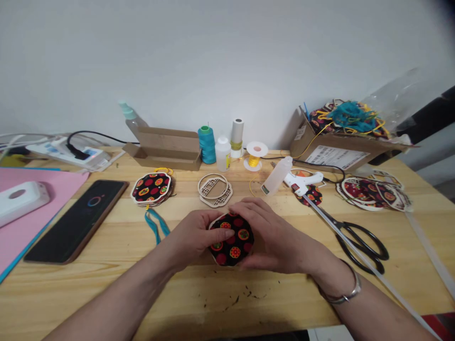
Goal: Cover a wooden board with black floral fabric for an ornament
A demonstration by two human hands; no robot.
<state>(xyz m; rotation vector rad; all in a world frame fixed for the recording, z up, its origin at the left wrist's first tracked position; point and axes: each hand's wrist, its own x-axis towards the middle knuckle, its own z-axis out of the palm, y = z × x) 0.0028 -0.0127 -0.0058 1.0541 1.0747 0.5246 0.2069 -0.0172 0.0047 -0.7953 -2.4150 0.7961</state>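
Note:
Both my hands hold one black fabric-covered piece with red and orange round motifs (232,240) low over the wooden table (106,284), near its middle. My left hand (194,237) grips its left side, thumb pressed on top. My right hand (273,234) curls over its right and far edge. A silver bangle (346,291) sits on my right wrist. Just beyond the piece lie pale wooden cut-out frames (214,189).
A stack of similar fabric pieces (152,188) and a teal ribbon (156,225) lie left, near a phone (76,220) and pink sheet (21,222). Right: glue gun (304,181), scissors (355,237), more pieces (373,192), cardboard box (341,142). Thread spools (207,144) stand behind.

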